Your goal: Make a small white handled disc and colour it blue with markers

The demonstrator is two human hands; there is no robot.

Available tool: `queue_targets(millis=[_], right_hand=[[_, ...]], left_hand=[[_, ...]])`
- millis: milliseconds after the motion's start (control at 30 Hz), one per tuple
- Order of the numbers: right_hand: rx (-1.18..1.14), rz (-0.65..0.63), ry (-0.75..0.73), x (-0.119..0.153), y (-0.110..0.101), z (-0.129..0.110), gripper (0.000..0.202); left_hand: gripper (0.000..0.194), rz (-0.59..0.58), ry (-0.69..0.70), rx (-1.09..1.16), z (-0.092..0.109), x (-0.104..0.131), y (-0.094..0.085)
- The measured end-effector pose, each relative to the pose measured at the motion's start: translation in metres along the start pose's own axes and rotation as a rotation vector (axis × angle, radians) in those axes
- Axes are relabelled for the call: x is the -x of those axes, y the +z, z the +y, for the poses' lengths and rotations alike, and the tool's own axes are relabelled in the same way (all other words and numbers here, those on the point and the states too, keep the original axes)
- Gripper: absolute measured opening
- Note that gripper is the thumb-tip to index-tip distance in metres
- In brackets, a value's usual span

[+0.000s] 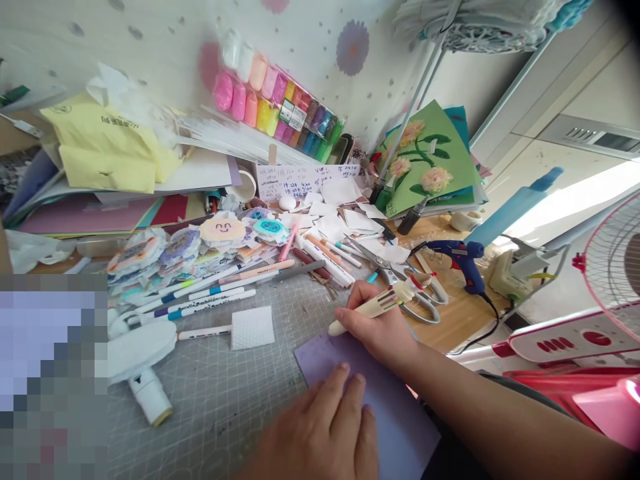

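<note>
Right hand (380, 330) is holding a thick cream pen (371, 308), its grip closed round the barrel with thumb and fingers near the rounded lower end; that end is pointing down at the upper edge of a purple sheet (400, 427), and I cannot tell whether it is touching. Faint marks are showing at the sheet's upper left corner. Left hand (325, 427), slightly blurred, is lying palm down over the sheet's left side, its grip flat, fingers a little apart, holding nothing. The sheet is lying aslant, partly on a grey cutting mat (210, 413), in front of the person. Scissors (384, 264) are resting just beyond the right hand, handles partly behind the pen's top. A blue glue gun (463, 263) is lying farther right on the wooden worktop (425, 328). Left of the hands, a white square pad (253, 328) is sitting at the end of a slim marker (205, 332); more pens are spreading out behind it. Paper scraps (330, 227) are piling up below a handwritten note (300, 183), and a pack of coloured clay (293, 115) is leaning against the wall.
</note>
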State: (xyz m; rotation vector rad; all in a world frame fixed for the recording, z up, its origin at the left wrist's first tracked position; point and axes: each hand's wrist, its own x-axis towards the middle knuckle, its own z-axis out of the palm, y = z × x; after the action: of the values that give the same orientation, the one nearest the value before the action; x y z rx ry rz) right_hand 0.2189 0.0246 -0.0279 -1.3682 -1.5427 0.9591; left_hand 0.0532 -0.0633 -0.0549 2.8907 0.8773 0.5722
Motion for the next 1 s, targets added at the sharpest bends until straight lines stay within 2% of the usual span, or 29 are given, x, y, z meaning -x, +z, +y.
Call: queue_targets(millis=[67, 167, 367, 600, 867, 1000], right_hand=[[0.008, 0.004, -0.006, 0.0, 0.0, 0.001, 0.025], [0.024, 0.014, -0.011, 0.001, 0.0, 0.003, 0.025], [0.05, 0.033, 0.001, 0.0, 0.001, 0.001, 0.025], [0.052, 0.05, -0.008, 0.0, 0.004, -0.002, 0.025], [0.073, 0.057, -0.012, 0.001, 0.006, -0.001, 0.025], [0.073, 0.058, -0.014, 0.001, 0.006, -0.001, 0.024]], left_hand=[[0.028, 0.012, -0.042, -0.051, -0.004, 0.0, 0.004], [0.031, -0.069, -0.11, -0.054, -0.005, 0.001, 0.01], [0.034, -0.159, -0.115, -0.052, -0.005, -0.004, 0.01], [0.035, -0.172, -0.152, -0.078, -0.001, -0.012, 0.0], [0.034, -0.126, -0.169, -0.08, 0.0, -0.012, 0.004], [0.033, -0.175, -0.181, -0.065, 0.0, -0.012, 0.005]])
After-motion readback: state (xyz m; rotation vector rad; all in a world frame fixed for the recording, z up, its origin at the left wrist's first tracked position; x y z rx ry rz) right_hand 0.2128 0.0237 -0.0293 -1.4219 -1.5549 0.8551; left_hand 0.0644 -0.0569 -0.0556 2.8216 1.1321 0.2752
